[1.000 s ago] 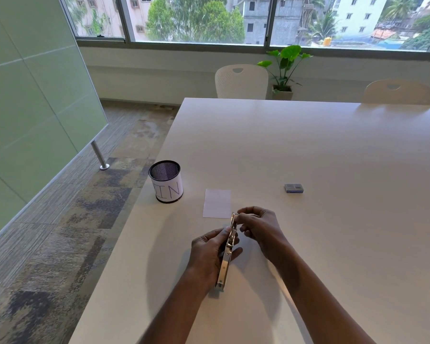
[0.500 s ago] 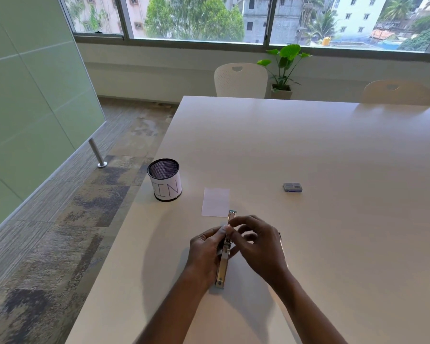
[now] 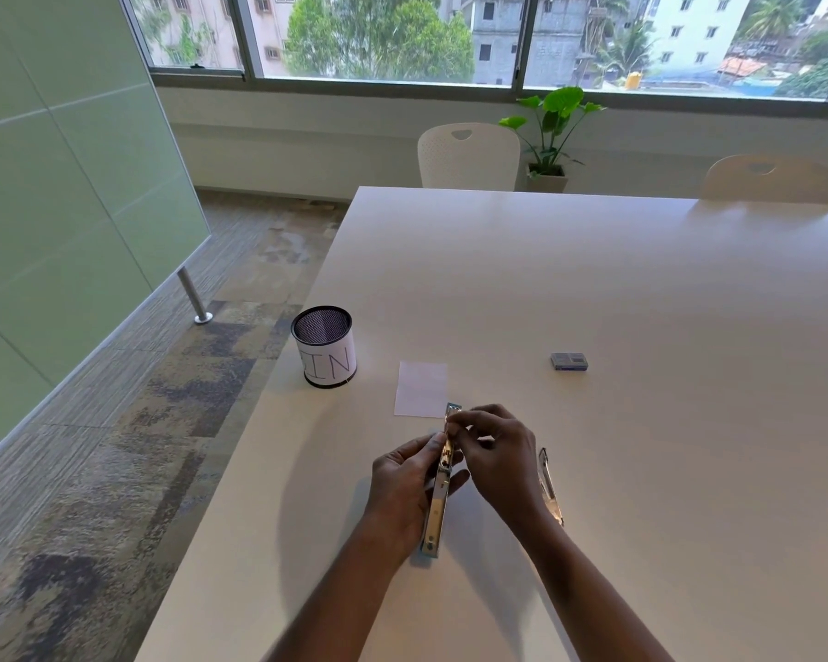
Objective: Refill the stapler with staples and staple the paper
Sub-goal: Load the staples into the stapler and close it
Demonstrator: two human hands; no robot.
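My left hand grips a long metal stapler that lies lengthwise on the white table, its far tip pointing at the paper. My right hand is pinched over the stapler's front end; whether it holds staples is hidden by the fingers. A small white sheet of paper lies flat just beyond the stapler's tip. A small grey-blue staple box rests on the table to the right of the paper. A second shiny metal piece lies on the table to the right of my right wrist.
A black mesh cup with a white label reading "BIN" stands near the table's left edge. Two white chairs and a potted plant are beyond the far edge. The floor drops off left of the table.
My right hand has moved from the stapler's far tip back onto its front part, beside my left thumb. The metal piece by my right wrist has come into view. The camera shifted slightly.
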